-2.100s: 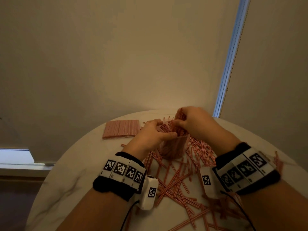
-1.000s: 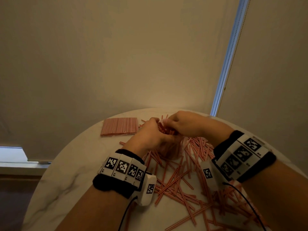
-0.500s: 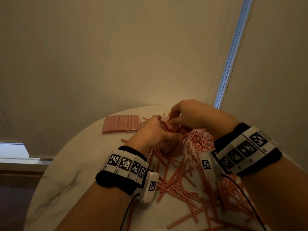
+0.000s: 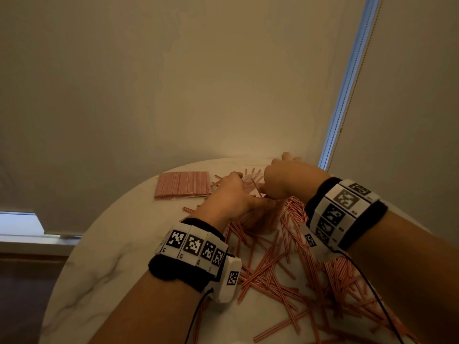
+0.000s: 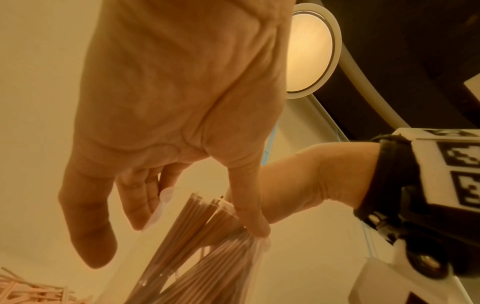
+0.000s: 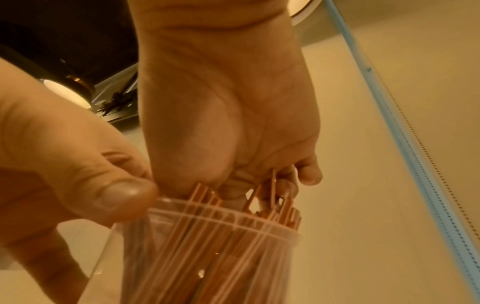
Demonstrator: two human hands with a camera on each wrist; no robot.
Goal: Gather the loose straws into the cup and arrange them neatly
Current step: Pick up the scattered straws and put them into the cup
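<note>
At the far middle of a round marbled surface (image 4: 104,264), a person's left hand (image 4: 229,199) curls round the rim of a clear plastic cup (image 6: 207,257), thumb pressed to its lip, while the right hand (image 4: 285,181) bunches its fingertips (image 6: 309,174) onto the tops of the striped straws in the cup (image 6: 262,199), pressing them together. The cup stands between both hands and is already packed close to full.

The step in hand appears to be seating and levelling the bundle. It would go best with the left hand keeping the thin-walled cup steady and upright, and the right hand tapping the tall ends down gently, not forcing them, since paper-like straws would likely buckle and the light cup could tip.

Many loose straws (image 4: 270,271) lie scattered over the near and right part of the surface, some reaching its right edge, where a careless sweep of the forearm could push them off. A flat packet of straws (image 4: 182,183) rests near the far left edge, just beside the left hand. The left and near-left stretch of the surface carries only bare marble, giving the better room for moving the cup or drawing stray straws inward.
</note>
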